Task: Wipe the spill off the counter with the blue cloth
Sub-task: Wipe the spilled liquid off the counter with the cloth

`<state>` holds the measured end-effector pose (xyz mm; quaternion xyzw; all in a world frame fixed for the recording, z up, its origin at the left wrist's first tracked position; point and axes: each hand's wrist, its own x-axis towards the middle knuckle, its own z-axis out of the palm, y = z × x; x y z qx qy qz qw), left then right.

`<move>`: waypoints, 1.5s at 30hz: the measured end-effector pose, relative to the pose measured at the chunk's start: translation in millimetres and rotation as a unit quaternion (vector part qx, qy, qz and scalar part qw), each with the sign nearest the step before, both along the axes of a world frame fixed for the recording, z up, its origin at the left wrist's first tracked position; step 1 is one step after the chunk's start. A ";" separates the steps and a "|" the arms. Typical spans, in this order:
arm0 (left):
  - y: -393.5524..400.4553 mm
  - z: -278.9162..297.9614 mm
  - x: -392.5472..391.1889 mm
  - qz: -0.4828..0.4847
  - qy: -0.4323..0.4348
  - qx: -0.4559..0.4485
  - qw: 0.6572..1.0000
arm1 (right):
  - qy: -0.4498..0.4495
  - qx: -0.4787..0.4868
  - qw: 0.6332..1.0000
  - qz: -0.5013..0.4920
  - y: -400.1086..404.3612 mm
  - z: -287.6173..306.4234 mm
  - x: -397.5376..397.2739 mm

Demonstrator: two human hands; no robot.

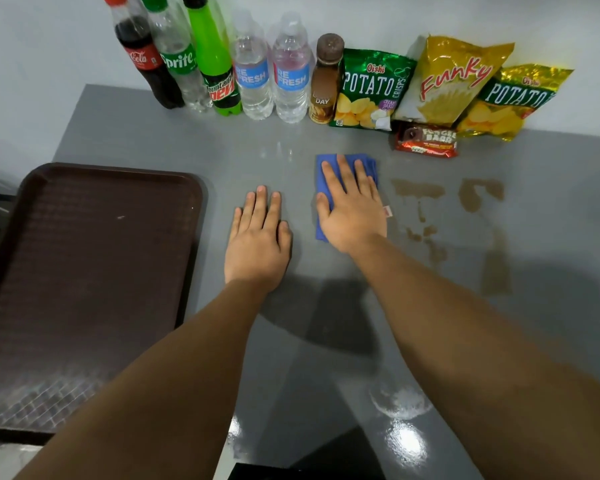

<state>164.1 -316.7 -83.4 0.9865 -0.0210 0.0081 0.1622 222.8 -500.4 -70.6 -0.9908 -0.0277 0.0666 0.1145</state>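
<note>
A folded blue cloth lies flat on the grey counter, near its middle. My right hand rests palm down on top of it, fingers spread, covering most of the cloth. A brown spill spreads in patches just right of the cloth, with a second patch farther right and streaks running toward me. My left hand lies flat on the bare counter to the left of the cloth, holding nothing.
A dark brown tray sits at the left. Along the back wall stand several drink bottles and snack bags, with a small chocolate bar packet in front, close behind the spill.
</note>
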 end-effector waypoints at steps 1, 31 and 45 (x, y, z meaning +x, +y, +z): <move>0.6 -0.6 -0.4 -0.001 -0.001 -0.001 1.000 | -0.001 -0.001 1.000 -0.007 -4.0 0.3 5.6; 0.1 3.4 -0.6 -0.008 0.014 -0.007 1.000 | -0.052 0.013 0.998 -0.038 41.7 -2.9 -111.1; 1.8 5.1 -1.5 -0.010 0.007 -0.001 1.000 | -0.040 -0.006 0.991 -0.124 -34.2 1.0 -142.2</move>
